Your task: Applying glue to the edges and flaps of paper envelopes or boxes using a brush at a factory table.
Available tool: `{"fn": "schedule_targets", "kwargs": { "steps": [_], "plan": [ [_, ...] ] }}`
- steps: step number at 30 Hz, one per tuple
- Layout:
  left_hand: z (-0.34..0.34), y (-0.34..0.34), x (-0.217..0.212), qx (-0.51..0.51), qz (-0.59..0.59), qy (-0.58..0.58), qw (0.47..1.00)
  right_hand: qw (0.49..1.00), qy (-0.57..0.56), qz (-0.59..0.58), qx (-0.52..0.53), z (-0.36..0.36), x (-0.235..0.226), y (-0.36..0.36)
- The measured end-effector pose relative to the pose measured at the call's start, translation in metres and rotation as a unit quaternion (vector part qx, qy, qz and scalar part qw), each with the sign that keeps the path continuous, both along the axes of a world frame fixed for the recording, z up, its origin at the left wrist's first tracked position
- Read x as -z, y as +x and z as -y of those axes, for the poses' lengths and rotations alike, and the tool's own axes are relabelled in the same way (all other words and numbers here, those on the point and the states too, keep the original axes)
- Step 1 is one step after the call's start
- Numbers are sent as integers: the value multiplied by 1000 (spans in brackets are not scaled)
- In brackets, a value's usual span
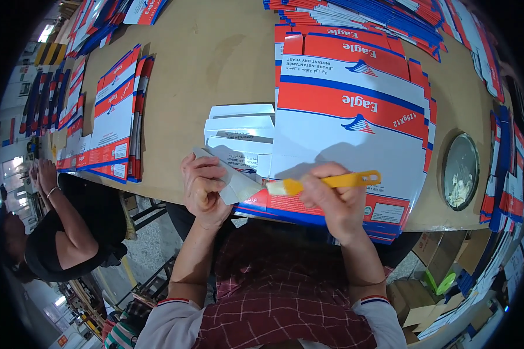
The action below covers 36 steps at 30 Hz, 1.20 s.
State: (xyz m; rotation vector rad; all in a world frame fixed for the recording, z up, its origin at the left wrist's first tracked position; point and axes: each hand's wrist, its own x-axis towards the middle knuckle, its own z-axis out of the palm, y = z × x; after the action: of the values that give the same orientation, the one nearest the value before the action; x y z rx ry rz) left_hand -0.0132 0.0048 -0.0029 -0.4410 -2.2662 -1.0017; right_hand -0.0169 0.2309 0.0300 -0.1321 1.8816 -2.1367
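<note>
My left hand point(205, 185) is closed on the pale end flap of a flat printed carton point(239, 185), which it bends up at an angle. In my right hand point(336, 198) is a brush point(350, 179) with a yellow handle. Its whitish bristles point left, close to the flap's right edge; whether they touch it I cannot tell. Under both hands lies a stack of flat red, white and blue cartons point(337, 148). Several white flaps point(239, 125) stick out from its left side, just beyond my left hand.
A round dish point(463, 145) with whitish paste sits at the table's point(192, 58) right edge. More flat cartons point(113, 113) stand at the left, and others point(361, 20) lie at the far side. Another person point(70, 227) is at the left. Cardboard boxes point(413, 302) are below at the right.
</note>
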Motion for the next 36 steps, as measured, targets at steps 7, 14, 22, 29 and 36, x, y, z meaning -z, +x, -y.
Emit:
{"fn": "schedule_targets", "kwargs": {
  "steps": [7, 14, 22, 29, 36],
  "plan": [
    [-1, -1, 0, -4, -5, -12, 1000, 986, 78, -144, 19, 9, 4, -4],
    [0, 0, 0, -11, -8, -10, 1000, 997, 56, -51, -27, 4, 5, 0],
    [-1, 0, 0, -11, 2, -8, 1000, 988, 78, -130, 34, 12, 6, -3],
    [-1, 1, -1, -11, 7, -12, 1000, 998, 27, -34, 41, 4, 8, -1],
    [0, 0, 0, -5, 2, -14, 1000, 990, 76, -105, 50, 10, 10, -2]
  ]
}}
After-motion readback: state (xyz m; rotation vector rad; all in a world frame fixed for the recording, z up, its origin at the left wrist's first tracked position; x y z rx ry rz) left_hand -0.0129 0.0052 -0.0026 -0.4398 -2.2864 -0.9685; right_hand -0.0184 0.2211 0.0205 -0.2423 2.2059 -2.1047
